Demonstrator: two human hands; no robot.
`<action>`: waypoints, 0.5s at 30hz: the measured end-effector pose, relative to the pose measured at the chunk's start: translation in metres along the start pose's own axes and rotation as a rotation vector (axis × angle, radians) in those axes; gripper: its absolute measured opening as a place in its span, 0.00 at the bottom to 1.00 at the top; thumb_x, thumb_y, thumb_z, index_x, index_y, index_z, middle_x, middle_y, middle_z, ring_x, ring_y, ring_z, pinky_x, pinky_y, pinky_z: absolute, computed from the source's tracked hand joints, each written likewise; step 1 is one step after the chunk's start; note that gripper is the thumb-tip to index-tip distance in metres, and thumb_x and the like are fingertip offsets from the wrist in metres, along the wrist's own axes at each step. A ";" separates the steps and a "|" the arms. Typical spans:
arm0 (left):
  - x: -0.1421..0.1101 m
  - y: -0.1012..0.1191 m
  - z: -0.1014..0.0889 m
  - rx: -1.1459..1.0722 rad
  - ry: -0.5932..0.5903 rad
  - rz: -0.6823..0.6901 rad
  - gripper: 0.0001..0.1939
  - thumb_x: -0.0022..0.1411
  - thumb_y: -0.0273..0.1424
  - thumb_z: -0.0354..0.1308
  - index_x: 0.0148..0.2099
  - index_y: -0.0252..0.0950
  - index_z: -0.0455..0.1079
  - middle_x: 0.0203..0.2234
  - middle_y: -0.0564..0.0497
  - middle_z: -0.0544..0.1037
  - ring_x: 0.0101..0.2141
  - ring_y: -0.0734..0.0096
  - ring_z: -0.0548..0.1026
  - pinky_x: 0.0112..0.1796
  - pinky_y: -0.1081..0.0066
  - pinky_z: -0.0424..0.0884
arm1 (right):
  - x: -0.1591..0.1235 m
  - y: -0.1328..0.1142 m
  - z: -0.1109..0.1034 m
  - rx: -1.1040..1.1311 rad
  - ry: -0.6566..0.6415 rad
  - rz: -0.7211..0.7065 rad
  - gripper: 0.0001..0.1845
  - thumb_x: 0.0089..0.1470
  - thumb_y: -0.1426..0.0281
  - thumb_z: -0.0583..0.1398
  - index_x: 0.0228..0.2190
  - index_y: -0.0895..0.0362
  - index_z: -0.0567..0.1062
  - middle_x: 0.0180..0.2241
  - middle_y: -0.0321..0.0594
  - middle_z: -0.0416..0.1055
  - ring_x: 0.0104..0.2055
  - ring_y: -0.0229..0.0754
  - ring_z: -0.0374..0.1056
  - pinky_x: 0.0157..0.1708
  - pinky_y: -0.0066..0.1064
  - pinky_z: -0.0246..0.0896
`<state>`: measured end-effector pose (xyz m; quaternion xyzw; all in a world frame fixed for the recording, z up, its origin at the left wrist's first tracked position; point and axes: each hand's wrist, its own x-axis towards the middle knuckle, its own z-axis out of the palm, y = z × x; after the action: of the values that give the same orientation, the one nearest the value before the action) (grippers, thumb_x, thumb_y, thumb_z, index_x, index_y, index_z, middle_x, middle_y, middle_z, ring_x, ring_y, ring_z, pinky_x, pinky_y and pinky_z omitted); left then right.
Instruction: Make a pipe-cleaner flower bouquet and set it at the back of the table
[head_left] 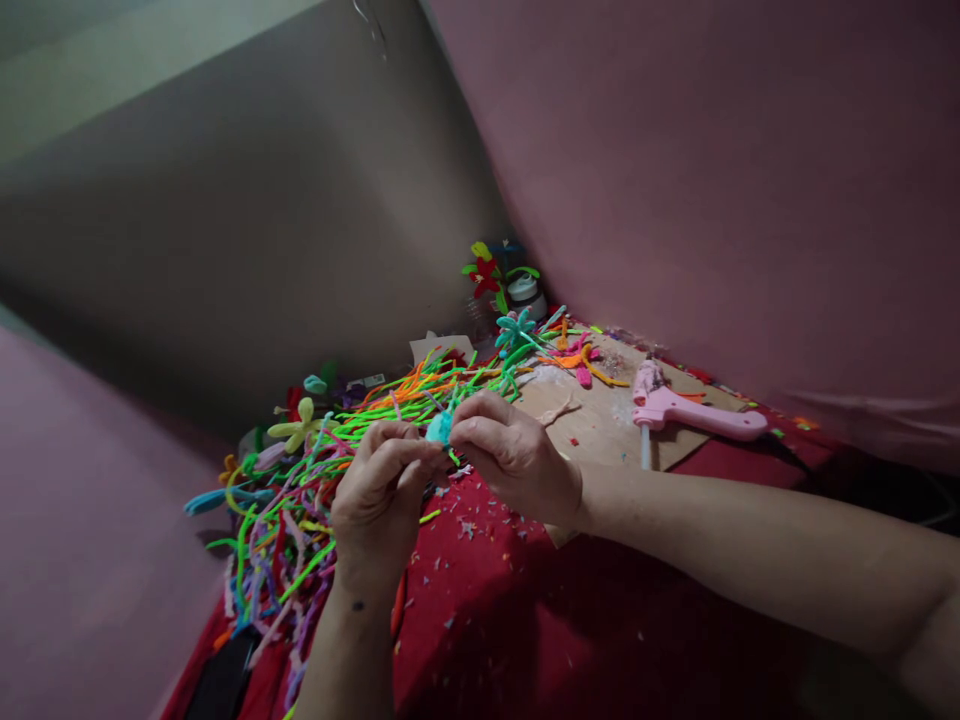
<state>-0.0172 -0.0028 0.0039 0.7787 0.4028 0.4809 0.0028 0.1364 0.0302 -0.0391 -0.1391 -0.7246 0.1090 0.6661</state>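
Between my two hands is a small turquoise piece of fuzzy pipe cleaner [438, 428], raised above the red cloth. My left hand [382, 485] pinches it from the left with thumb and fingertips. From the right, my right hand [514, 455] grips the same piece, its fingers curled and closed. A short bright green end shows just below the fingertips. The exact shape of the turquoise piece is partly hidden by my fingers. Behind and left of my hands spreads a heap of colourful pipe cleaners [300, 515].
A pink glue gun [701, 412] rests on a brown board [611, 440] at the right. Pipe-cleaner flowers, including a turquoise one [516, 330], lie at the back near a white-lidded container [526, 292]. Fuzz scraps dot the red cloth [510, 610]. A dark phone-like object [221, 675] lies lower left.
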 end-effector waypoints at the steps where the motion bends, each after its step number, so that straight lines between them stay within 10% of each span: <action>1: 0.000 0.000 0.000 0.001 -0.001 0.003 0.06 0.53 0.24 0.60 0.29 0.41 0.72 0.27 0.54 0.70 0.31 0.73 0.70 0.32 0.70 0.70 | 0.000 0.000 0.000 -0.008 0.009 0.001 0.09 0.56 0.78 0.50 0.29 0.57 0.67 0.31 0.40 0.63 0.35 0.37 0.60 0.35 0.30 0.62; 15: -0.001 -0.002 0.000 -0.027 -0.028 0.006 0.07 0.54 0.23 0.60 0.32 0.42 0.72 0.30 0.55 0.68 0.27 0.77 0.71 0.27 0.74 0.70 | 0.001 -0.002 -0.001 -0.056 0.018 -0.002 0.10 0.57 0.77 0.50 0.27 0.59 0.68 0.28 0.39 0.63 0.33 0.37 0.59 0.34 0.30 0.60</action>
<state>-0.0186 -0.0018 0.0027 0.7864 0.3941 0.4753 0.0174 0.1370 0.0291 -0.0376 -0.1579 -0.7215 0.0869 0.6685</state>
